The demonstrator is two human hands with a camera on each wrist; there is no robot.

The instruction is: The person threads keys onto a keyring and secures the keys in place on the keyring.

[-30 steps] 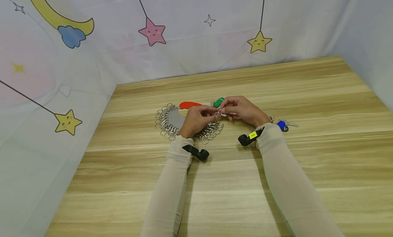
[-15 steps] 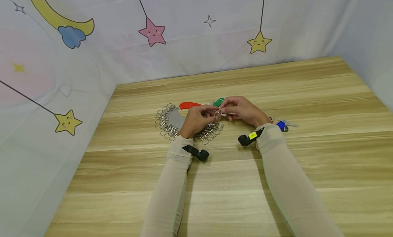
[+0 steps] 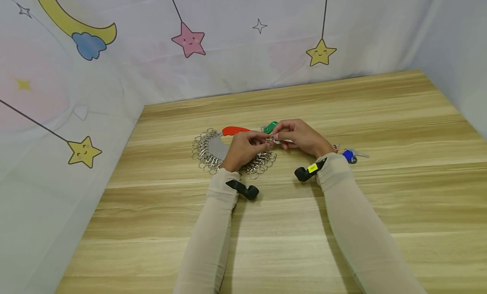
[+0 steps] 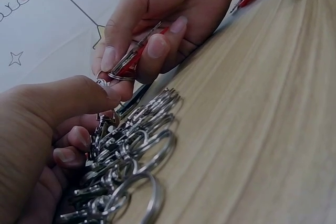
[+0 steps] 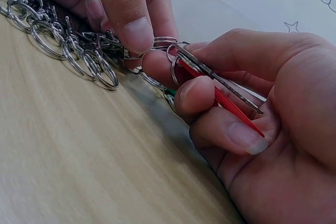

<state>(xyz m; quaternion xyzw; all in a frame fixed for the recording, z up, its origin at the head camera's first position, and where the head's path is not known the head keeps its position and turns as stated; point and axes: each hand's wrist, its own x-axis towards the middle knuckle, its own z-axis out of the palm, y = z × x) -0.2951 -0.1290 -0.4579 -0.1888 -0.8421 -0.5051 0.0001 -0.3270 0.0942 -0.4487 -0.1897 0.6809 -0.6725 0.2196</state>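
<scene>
Over the right part of a ring-shaped grey plate (image 3: 217,148) hung with metal clips and split rings, my two hands meet at the fingertips. My left hand (image 3: 245,148) pinches a metal split ring (image 5: 165,41) between thumb and fingers. Several clip rings (image 4: 152,156) hang close below it. My right hand (image 3: 300,137) holds a small bunch of keys (image 5: 226,86) with a red tag (image 5: 239,113); their small ring (image 5: 175,71) sits at its fingertips, against the split ring. Whether the two rings are linked is hidden by the fingers.
The plate's red handle (image 3: 234,130) points away from me. A green tag (image 3: 271,127) lies just behind the hands. Keys with a blue tag (image 3: 348,155) lie right of the right wrist. A printed cloth (image 3: 243,53) hangs behind the wooden table (image 3: 274,243).
Both hands keep the same place and hold. The metal between their fingertips has shifted only slightly.
</scene>
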